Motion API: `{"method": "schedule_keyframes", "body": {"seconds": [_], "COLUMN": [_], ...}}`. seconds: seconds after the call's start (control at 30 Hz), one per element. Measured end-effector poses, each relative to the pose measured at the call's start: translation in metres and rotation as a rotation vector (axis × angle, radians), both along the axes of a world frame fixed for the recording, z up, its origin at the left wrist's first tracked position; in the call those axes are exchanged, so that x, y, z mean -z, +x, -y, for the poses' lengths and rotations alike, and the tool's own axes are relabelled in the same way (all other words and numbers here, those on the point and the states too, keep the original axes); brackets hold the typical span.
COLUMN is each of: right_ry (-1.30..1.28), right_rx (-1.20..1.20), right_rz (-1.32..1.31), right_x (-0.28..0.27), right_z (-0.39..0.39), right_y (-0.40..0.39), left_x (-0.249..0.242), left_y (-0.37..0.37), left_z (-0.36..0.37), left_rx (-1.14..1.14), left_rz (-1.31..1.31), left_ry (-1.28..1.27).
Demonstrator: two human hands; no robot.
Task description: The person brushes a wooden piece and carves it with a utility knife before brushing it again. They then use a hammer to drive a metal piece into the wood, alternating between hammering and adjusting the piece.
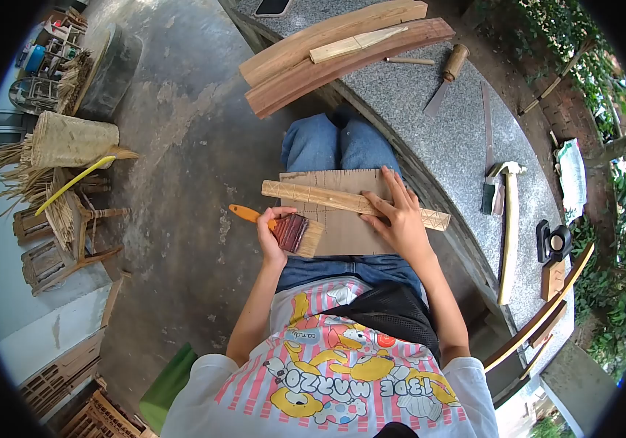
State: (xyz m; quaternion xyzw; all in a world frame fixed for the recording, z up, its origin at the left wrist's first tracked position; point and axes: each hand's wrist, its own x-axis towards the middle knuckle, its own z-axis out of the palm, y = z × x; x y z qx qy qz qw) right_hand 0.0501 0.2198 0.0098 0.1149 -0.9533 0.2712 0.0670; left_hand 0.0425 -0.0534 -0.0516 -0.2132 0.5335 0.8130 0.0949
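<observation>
A wide paintbrush point(290, 233) with an orange handle and pale bristles is gripped in my left hand point(272, 232), its bristles over the left part of a flat brown board point(354, 237) lying across my lap. Across that board runs a long wooden strip point(320, 196) marked with carved or drawn lines. Over the strip's right half lies my right hand point(398, 212), with the thumb on the near side and fingers reaching across it, holding it against the board.
On the stone bench point(415, 91) to the right lie two curved timbers point(349, 66), a scraper point(446, 80), a hammer point(510, 226), a steel ruler point(487, 131) and black tape point(559, 239). At left stand a woven basket point(76, 140) and a wooden stool point(72, 219).
</observation>
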Motion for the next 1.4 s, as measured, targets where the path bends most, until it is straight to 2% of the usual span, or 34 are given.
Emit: {"method": "schedule_keyframes", "body": {"seconds": [0.23, 0.3, 0.53, 0.7, 0.77, 0.9, 0.97, 1.03, 1.2, 1.4], "right_ry": [-0.025, -0.081, -0.08, -0.087, -0.046, -0.166, -0.199, -0.36, -0.32, -0.323], "right_rx": [0.023, 0.012, 0.057, 0.159, 0.269, 0.428, 0.501, 0.574, 0.619, 0.688], "right_rz": [-0.045, 0.031, -0.087, -0.176, -0.188, -0.247, -0.247, -0.192, -0.142, -0.068], "right_x": [-0.018, -0.027, -0.048, -0.066, -0.071, -0.079, -0.08, -0.075, -0.06, -0.047], "right_z": [0.008, 0.009, 0.011, -0.009, -0.019, -0.05, -0.067, -0.086, -0.112, -0.111], "right_y": [0.018, 0.024, 0.044, 0.063, 0.07, 0.072, 0.067, 0.06, 0.039, 0.032], "left_x": [-0.014, -0.017, -0.045, -0.055, -0.069, -0.077, -0.088, -0.087, -0.087, -0.082], "left_y": [0.021, 0.027, 0.013, -0.019, -0.03, -0.057, -0.073, -0.096, -0.136, -0.148], "left_z": [0.003, 0.007, 0.003, -0.021, -0.046, -0.101, -0.129, -0.154, -0.194, -0.2], "left_rx": [-0.114, -0.091, -0.065, 0.102, 0.159, 0.326, 0.376, 0.448, 0.63, 0.691], "left_rz": [-0.118, -0.133, -0.288, -0.332, -0.334, -0.428, -0.405, -0.4, -0.336, -0.346], "left_ry": [0.003, 0.031, 0.084, 0.183, 0.16, 0.165, 0.07, 0.023, -0.113, -0.208]}}
